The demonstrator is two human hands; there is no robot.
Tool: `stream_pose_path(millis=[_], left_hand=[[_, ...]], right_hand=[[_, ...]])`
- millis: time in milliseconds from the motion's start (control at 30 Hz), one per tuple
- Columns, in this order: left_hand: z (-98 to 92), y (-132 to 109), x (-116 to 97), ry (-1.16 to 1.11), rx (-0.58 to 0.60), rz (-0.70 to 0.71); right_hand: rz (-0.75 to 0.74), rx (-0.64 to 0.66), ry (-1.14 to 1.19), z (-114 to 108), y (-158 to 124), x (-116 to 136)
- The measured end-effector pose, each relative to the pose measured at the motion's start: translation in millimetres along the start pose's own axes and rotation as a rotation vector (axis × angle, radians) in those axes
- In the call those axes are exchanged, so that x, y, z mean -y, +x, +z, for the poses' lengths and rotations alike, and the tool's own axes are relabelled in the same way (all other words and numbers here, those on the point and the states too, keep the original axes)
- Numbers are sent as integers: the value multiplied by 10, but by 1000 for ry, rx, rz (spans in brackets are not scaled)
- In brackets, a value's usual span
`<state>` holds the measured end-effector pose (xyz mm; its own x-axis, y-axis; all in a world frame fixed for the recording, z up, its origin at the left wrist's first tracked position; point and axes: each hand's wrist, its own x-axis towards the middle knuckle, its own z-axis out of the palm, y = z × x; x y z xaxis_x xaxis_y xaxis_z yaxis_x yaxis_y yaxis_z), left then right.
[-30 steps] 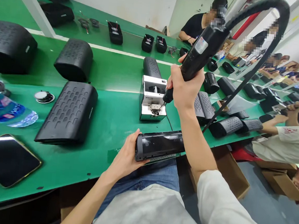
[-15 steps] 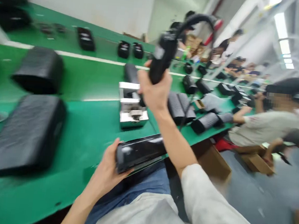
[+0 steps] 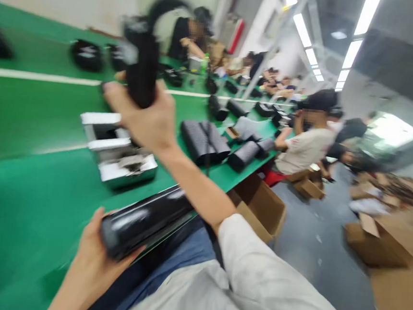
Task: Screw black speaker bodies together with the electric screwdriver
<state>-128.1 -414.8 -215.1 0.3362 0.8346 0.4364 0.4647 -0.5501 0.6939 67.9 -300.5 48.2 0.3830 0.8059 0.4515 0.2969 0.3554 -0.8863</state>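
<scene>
My left hand (image 3: 94, 256) is wrapped round the near end of a glossy black cylindrical housing (image 3: 143, 222), which lies slanted at the table's front edge. Its far end disappears behind my right forearm. My right hand (image 3: 153, 119) grips an upright black electric screwdriver (image 3: 143, 72), with a thick cord curving from its top. The screwdriver's lower end is hidden behind my hand. Just below and left of that hand is an open white-edged metal box (image 3: 119, 154), perhaps a screw feeder, with a small metal mechanism at its front.
Dark textured cylinders (image 3: 203, 142) lie on the green bench (image 3: 18, 196) to the right, beside a plastic bag (image 3: 247, 128). Small black parts (image 3: 87, 55) line the upper shelf. A cardboard box (image 3: 260, 205) stands on the floor. A seated co-worker (image 3: 306, 144) is farther right.
The view has swung right, so bench items appear shifted left and the large black cases have left the picture. Both hands keep their holds on the housing and the screwdriver.
</scene>
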Motion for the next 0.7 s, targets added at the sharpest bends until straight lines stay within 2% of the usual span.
stream_pose_path(millis=[67,133,233,533,600,700], left_hand=[[-41,-54,-48,-3,85,-10],[-93,-68,-82,-50,161,-56],[-157,-55,-144,-94,183,-99],[-195,-56,-204,-118,204,-105],[-204,-47,-211,-109,204,-103],[-217,-38,-224,-99,205,-101]], right_hand=[[-26,-4,132,3,88,-103],[-175,-75,216,31,197,-277],[-330,-63,234,76,302,-487],[-350,-38,224,152,235,-495],[-333,18,205,138,216,-459],[-283,295,165,92,193,-381]])
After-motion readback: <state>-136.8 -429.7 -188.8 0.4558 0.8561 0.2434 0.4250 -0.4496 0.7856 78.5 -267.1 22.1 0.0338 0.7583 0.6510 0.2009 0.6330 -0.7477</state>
